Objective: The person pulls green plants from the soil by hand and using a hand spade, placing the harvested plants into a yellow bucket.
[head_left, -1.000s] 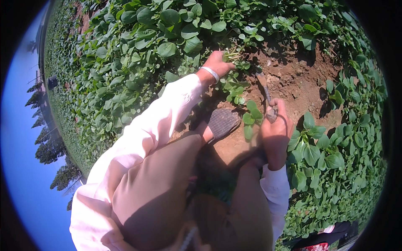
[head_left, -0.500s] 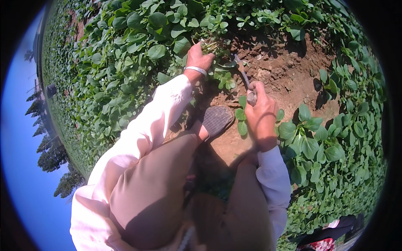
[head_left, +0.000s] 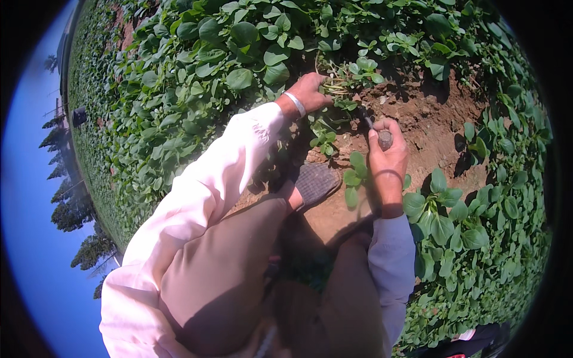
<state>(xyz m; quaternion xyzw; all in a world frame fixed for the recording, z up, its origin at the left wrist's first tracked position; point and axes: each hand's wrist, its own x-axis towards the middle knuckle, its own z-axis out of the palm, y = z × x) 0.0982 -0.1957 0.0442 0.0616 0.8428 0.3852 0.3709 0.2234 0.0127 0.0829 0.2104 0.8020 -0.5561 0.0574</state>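
One bunch of thin, pale stems [head_left: 338, 89] sits at upper left edge of bare soil [head_left: 425, 126], pinched by left hand [head_left: 310, 91]; right hand [head_left: 390, 154] curls round tool [head_left: 385, 141], tip hidden. Step seems to be loosening stems; next move calls for firm left pinch, tool low. Soil crumbly, reddish-brown; leaves [head_left: 240, 78] smooth, oval; tool's handle end rounded.

1 L hand [head_left: 310, 91], 1 R hand [head_left: 389, 154]. 1 wristband [head_left: 296, 105]. 1 hand tool [head_left: 385, 140]. 2 sleeves [head_left: 206, 186], 2 trouser legs [head_left: 227, 256]. 1 shoe [head_left: 318, 184] in view. 1 bunch of stems [head_left: 338, 88], indiv. no. unclear. 1 dark bin-like box [head_left: 79, 117], far L. Several trees [head_left: 71, 213], overlapping, exact no. unclear. Leafy plants [head_left: 441, 224]: lots, too dense for a proper ct.
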